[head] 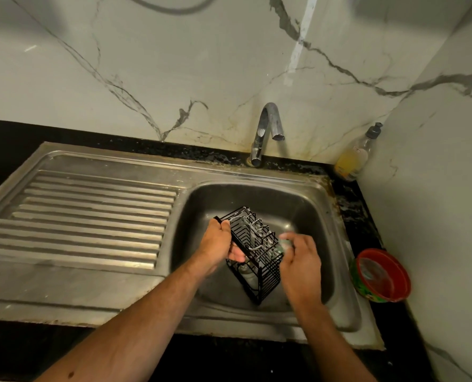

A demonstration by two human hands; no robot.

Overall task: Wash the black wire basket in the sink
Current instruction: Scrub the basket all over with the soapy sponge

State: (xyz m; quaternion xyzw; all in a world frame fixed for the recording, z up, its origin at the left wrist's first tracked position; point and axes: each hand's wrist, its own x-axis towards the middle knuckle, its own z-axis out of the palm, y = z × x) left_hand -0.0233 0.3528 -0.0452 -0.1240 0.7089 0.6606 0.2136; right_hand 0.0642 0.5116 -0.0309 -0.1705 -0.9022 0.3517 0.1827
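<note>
A black wire basket (pixel 259 260) is held tilted over the steel sink bowl (pixel 306 205), with white suds on its upper wires. My left hand (pixel 219 242) grips its left rim, thumb over the top edge. On the basket's right side, my right hand (pixel 301 259) holds a pale green scrubber (pixel 284 242) against the wires. The scrubber is blurred and mostly hidden by my fingers.
A chrome tap (pixel 267 128) stands behind the bowl, with no water running. The ribbed drainboard (pixel 91 216) lies to the left. A soap bottle with yellow liquid (pixel 353 155) stands in the back right corner. A red and green tub (pixel 380 275) sits right of the sink.
</note>
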